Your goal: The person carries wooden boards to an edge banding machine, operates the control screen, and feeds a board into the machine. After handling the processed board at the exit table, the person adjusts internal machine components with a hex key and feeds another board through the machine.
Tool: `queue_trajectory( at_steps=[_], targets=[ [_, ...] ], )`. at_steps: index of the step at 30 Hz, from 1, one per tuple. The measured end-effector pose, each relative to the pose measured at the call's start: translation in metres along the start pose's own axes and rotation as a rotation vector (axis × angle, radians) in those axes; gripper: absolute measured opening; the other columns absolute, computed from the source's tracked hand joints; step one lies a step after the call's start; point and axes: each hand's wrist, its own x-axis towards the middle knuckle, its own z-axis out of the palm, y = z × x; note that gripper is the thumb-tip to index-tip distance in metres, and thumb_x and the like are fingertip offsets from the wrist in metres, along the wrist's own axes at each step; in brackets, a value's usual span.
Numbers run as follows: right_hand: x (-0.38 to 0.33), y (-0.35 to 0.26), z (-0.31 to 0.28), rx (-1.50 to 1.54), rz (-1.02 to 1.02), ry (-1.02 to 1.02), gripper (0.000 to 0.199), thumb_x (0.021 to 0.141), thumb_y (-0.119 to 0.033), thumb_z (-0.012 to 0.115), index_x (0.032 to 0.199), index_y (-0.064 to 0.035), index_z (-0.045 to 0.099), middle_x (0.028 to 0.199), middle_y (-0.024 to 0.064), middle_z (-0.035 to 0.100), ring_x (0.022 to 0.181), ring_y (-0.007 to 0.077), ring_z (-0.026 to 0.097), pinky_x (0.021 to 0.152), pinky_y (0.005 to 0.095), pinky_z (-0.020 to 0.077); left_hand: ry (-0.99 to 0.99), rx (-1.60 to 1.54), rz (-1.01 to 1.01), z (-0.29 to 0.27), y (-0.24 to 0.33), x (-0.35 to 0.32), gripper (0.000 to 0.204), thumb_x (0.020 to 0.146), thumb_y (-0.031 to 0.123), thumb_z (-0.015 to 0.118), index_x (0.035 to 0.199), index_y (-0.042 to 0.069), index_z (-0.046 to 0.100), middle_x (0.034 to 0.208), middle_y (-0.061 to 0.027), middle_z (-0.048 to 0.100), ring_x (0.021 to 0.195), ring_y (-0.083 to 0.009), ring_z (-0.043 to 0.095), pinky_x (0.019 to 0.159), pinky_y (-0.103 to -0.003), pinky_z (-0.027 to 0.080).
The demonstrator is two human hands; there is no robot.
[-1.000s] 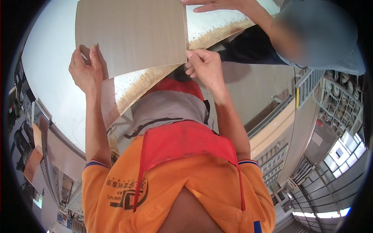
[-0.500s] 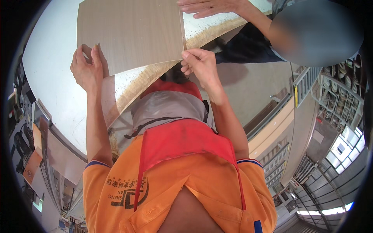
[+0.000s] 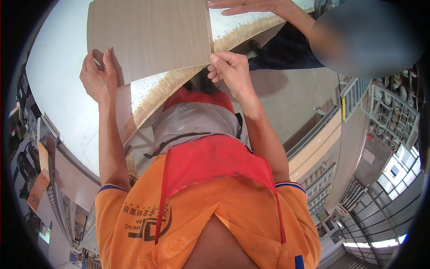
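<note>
A flat wood-grain panel (image 3: 150, 38) in greyish brown lies over the white worktop (image 3: 56, 76), its near edge toward me. With thumb and fingers, my left hand (image 3: 99, 78) holds the panel's near left corner; part of its grip is hidden. My right hand (image 3: 230, 69) pinches the near right corner, fingers curled, right at the worktop's edge. Beside the panel's right edge, a co-worker's hand (image 3: 246, 6) reaches in with fingers stretched out, close to or touching that edge.
The worktop's worn, brown-streaked edge (image 3: 174, 87) runs diagonally in front of me. At right the co-worker's dark-clothed leg (image 3: 286, 51) is near the table. Stacked boards (image 3: 316, 143) and a metal rack (image 3: 394, 105) stand farther right. More panels (image 3: 71, 172) are at lower left.
The panel and both my hands have shifted very slightly up and left in the picture. The co-worker's hand has also moved up a little. My grips look the same.
</note>
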Motion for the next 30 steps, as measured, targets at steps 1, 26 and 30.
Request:
queue_trajectory(
  at_steps=[1, 26, 30],
  targets=[
    [0.000, 0.001, 0.000, 0.003, 0.003, 0.001, 0.021, 0.092, -0.011, 0.060, 0.096, 0.0082, 0.068, 0.074, 0.0117, 0.066, 0.058, 0.0145, 0.063, 0.049, 0.0255, 0.0510, 0.038, 0.019, 0.040, 0.000, 0.001, 0.000, 0.049, 0.093, 0.038, 0.061, 0.120, -0.003, 0.063, 0.115, -0.0201, 0.066, 0.103, -0.0346, 0.064, 0.090, -0.041, 0.050],
    [-0.062, 0.058, -0.103, 0.139, 0.112, 0.134, 0.016, 0.091, -0.010, 0.062, 0.096, 0.0039, 0.068, 0.078, 0.0082, 0.066, 0.063, 0.0127, 0.065, 0.053, 0.0249, 0.0529, 0.052, -0.162, -0.048, 0.006, 0.001, -0.012, 0.034, 0.092, 0.027, 0.064, 0.106, -0.004, 0.065, 0.084, -0.0166, 0.068, 0.072, -0.0240, 0.062, 0.070, -0.035, 0.050],
    [-0.084, 0.056, -0.186, 0.145, 0.089, 0.215, 0.015, 0.091, -0.010, 0.062, 0.096, 0.0029, 0.068, 0.078, 0.0056, 0.065, 0.065, 0.0112, 0.065, 0.054, 0.0248, 0.0522, 0.318, -0.043, 0.339, -0.005, 0.061, -0.047, 0.027, 0.082, 0.009, 0.074, 0.103, -0.005, 0.065, 0.098, -0.0207, 0.066, 0.090, -0.0328, 0.065, 0.080, -0.041, 0.052]
  ],
)
